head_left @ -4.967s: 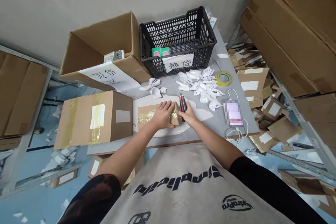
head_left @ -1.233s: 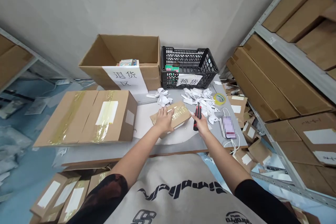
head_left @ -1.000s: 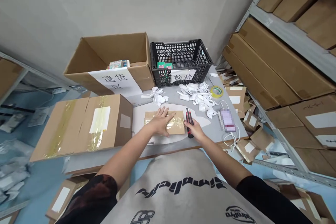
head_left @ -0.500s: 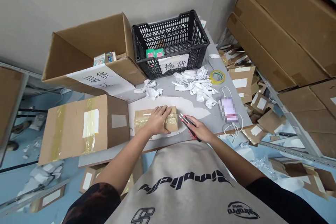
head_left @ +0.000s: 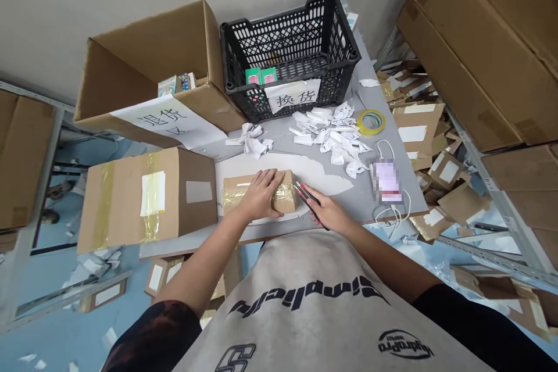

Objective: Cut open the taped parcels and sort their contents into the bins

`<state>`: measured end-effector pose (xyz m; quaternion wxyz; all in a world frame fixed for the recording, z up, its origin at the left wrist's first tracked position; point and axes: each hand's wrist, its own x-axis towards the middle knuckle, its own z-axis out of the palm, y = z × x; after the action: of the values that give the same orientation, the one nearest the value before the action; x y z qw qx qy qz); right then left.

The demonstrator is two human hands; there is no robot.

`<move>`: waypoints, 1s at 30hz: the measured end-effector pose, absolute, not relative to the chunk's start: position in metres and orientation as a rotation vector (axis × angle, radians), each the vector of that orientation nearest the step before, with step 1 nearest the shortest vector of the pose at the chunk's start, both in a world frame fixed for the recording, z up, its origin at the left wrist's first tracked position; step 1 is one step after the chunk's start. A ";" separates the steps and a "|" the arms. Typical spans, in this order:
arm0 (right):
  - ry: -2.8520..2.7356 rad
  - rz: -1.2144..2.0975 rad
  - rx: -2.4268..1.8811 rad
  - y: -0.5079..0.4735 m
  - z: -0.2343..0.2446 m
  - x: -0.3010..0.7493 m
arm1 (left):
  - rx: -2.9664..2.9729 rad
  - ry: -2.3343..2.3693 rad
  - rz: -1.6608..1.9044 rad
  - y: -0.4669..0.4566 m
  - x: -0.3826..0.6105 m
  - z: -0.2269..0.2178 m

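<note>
A small brown taped parcel (head_left: 285, 197) lies on a white sheet on the grey table (head_left: 349, 197). My left hand (head_left: 260, 194) lies on top of the parcel with its fingers curled over the top, pressing it down. My right hand (head_left: 328, 214) is closed round a red and black utility knife (head_left: 305, 196), whose tip meets the parcel's right end.
A sealed carton (head_left: 148, 197) stands to the left. Behind are an open carton (head_left: 152, 70) with a paper sign and a black crate (head_left: 290, 52). Crumpled white papers (head_left: 333, 133), a tape roll (head_left: 371, 121) and a phone with cable (head_left: 387, 180) lie right. Shelves hold flat boxes.
The parcel was turned and laid flat a second ago. My right hand has since brought the knife from the table to the parcel's right end. The camera has tilted down.
</note>
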<state>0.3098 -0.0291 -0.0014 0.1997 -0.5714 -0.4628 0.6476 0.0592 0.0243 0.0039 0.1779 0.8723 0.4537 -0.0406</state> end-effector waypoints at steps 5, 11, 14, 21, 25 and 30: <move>-1.402 1.745 -1.647 -0.025 0.005 0.302 | 2.487 1.282 -0.104 0.023 0.059 0.003; -1.356 1.849 -1.600 -0.022 0.008 0.307 | 2.486 1.277 -0.125 0.025 0.058 0.005; -1.328 1.931 -1.607 -0.024 0.006 0.312 | 2.485 1.270 -0.131 0.025 0.057 0.005; -1.598 1.729 -1.709 -0.029 0.013 0.319 | 2.471 1.258 -0.147 0.028 0.056 0.006; -1.940 1.387 -1.768 -0.029 0.021 0.313 | 2.456 1.267 -0.167 0.029 0.056 0.007; -2.084 1.230 -1.831 -0.030 0.027 0.305 | 2.453 1.259 -0.130 0.028 0.055 0.006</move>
<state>0.3048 -0.0299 0.0270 0.0533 -0.6025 -0.6858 0.4047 0.0554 0.0283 0.0063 0.1895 0.8726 0.4478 -0.0462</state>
